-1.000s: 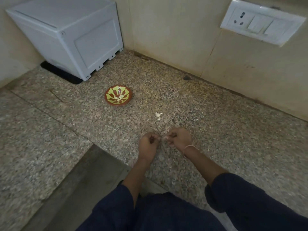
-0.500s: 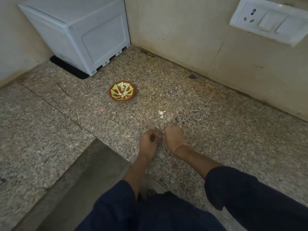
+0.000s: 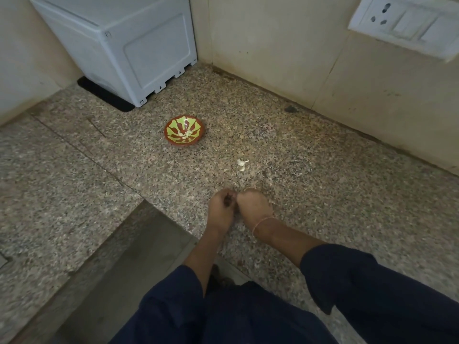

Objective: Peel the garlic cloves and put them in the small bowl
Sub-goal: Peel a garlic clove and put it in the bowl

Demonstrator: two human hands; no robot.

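head | vs 0.5 s ago I see both hands slightly closer, now touching | left hand (image 3: 219,207) and right hand (image 3: 255,207) fingers curled tight together, contents hidden, can't tell what they grip | loose garlic cloves (image 3: 241,164) on desk (image 3: 323,194), others in small bowl (image 3: 184,130)

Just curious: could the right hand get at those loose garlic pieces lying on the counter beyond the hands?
Probably yes. The garlic pieces lie just past the right hand, with only bare counter between.
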